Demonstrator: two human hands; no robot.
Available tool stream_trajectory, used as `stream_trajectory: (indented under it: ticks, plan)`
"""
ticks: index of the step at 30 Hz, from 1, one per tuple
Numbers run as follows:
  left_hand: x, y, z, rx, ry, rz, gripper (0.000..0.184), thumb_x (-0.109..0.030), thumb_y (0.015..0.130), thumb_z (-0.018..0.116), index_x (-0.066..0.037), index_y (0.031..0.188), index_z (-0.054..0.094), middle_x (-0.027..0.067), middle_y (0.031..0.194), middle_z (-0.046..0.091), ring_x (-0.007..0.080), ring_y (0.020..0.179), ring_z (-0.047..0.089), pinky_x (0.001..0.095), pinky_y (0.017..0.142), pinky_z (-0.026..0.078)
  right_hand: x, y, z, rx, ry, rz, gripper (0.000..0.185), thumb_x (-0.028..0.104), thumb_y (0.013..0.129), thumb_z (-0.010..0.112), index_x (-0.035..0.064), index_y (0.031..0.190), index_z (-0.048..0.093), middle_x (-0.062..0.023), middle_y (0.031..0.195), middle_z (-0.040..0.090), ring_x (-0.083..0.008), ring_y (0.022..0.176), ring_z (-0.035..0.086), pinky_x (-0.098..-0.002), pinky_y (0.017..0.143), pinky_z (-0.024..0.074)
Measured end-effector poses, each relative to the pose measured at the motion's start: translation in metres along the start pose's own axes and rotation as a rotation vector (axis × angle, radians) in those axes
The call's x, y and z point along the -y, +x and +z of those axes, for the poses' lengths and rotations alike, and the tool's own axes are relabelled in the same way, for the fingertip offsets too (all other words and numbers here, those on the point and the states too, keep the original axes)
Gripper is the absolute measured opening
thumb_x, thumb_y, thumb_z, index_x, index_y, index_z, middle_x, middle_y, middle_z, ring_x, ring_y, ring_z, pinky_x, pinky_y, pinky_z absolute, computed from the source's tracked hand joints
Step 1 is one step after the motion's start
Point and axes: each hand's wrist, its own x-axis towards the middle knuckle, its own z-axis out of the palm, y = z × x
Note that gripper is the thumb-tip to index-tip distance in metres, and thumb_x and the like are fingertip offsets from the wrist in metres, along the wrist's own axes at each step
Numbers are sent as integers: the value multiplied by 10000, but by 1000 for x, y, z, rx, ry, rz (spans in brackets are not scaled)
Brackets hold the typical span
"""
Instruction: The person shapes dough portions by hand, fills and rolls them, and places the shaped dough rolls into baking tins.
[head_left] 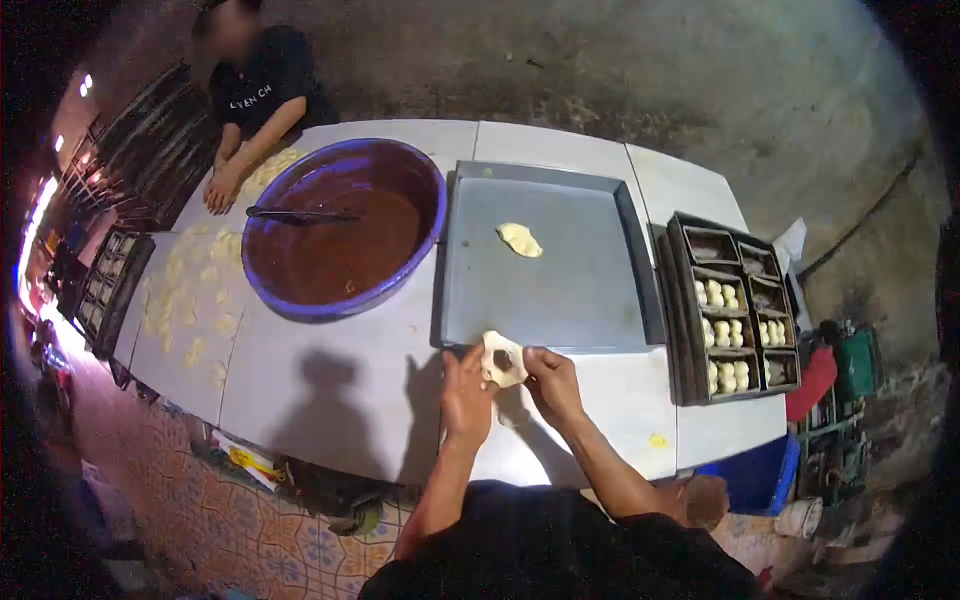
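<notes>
A flat piece of pale dough hangs between my two hands, in front of the tray's near edge, with a dab of dark brown filling at its middle. My left hand supports its left side, with the fingertips partly hidden behind it. At the right edge, my right hand pinches the dough between thumb and fingers. Beyond them, one filled, folded dough piece lies on the grey metal tray.
Left of the tray stands a purple basin of brown filling with a dark-handled utensil. Many dough pieces are spread farther left, near another person. Sectioned baking pans at right hold dough balls.
</notes>
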Motion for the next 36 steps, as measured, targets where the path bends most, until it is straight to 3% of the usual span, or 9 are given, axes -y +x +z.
stream_trajectory:
  ticks: [2,4,6,12,15,22,27,31,36]
  plan:
    - [5,-9,4,34,-45,-32,664,-535,955,391,-6,1354,440,113,1254,543,257,1147,510,438,994,381,-5,-14,-4,-10,-417,-274,231,125,959,537,-47,1091,618,-87,997,636,-144,878,594,-294,812,473]
    - [7,-18,11,-17,159,-93,539,-298,988,453,-1,1428,356,65,1216,554,127,1022,521,231,810,417,0,-29,-10,72,-1146,-880,392,-9,841,576,23,1231,573,-127,1238,478,-261,1036,491,-338,835,461]
    - [0,-26,18,39,502,3,575,-40,920,471,16,1454,267,76,1197,554,92,909,521,206,761,438,8,-41,-10,148,-1176,-845,454,-36,783,607,49,1228,582,-140,1228,473,-300,1064,458,-358,844,454]
    - [-5,-41,25,163,912,164,418,-13,909,551,66,1313,482,105,1124,586,119,900,568,223,759,459,20,-34,-34,181,-862,-968,261,-43,773,661,22,1023,623,-106,1068,502,-224,845,576,-302,722,488]
    - [5,-41,20,120,829,202,176,-77,914,601,72,1000,637,80,915,614,97,828,572,218,721,458,17,-35,-30,192,-364,-612,118,41,846,652,-23,943,627,-84,1088,532,-142,912,563,-265,746,490]
    - [18,-43,12,-6,578,-16,253,-218,946,594,34,934,605,34,852,608,84,714,579,209,599,484,-4,-47,-33,186,-628,-601,174,102,895,614,-36,998,638,-90,893,606,-124,778,574,-260,654,468]
    - [34,-40,-4,41,890,414,297,-67,836,701,10,1077,546,53,887,590,108,766,578,230,629,496,-10,-48,-31,78,-847,-595,481,155,906,585,57,1360,459,-135,1032,606,-172,737,578,-291,646,462]
    - [15,-54,-15,351,551,152,694,86,816,596,-69,1389,237,114,1116,521,202,990,583,266,748,500,-11,-32,-58,654,-244,444,544,71,881,602,10,1384,404,-102,1051,605,-166,887,612,-273,722,514]
    - [30,-41,-55,-262,428,403,415,-112,892,584,-36,1276,446,109,1171,555,226,1133,534,353,951,424,-40,-6,-57,420,-686,-252,445,-41,800,622,-19,1240,559,-142,1134,633,-199,1054,599,-295,839,511]
